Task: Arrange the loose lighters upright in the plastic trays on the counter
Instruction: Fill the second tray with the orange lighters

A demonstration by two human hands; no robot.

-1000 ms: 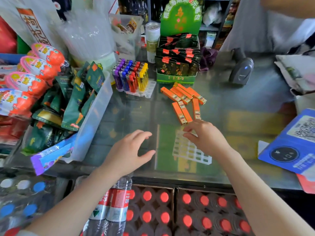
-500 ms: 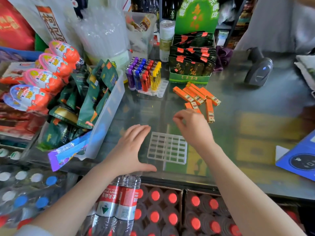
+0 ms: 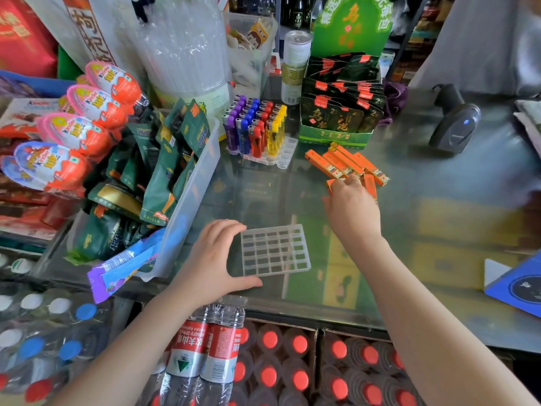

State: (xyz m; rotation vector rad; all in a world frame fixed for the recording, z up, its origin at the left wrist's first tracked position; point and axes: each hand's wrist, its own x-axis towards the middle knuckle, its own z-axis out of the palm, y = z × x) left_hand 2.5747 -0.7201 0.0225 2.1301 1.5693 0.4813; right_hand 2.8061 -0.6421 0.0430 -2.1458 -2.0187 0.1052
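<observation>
1. Hands: left hand [image 3: 216, 259] lies open, fingers relaxed on the glass surface [image 3: 439, 230], thumb along the near edge of the empty clear plastic grid tray [image 3: 275, 249].
2. Right hand [image 3: 352, 213] reaches forward, fingertips [image 3: 352, 180] touching the loose flat orange lighters [image 3: 345, 165]; whether they grip one cannot be told.
3. Second clear tray [image 3: 285, 155], beyond the left hand, holds upright purple, blue, red and yellow lighters [image 3: 253, 127].
4. Black barcode scanner [image 3: 455, 124] stands well right of the right hand.
</observation>
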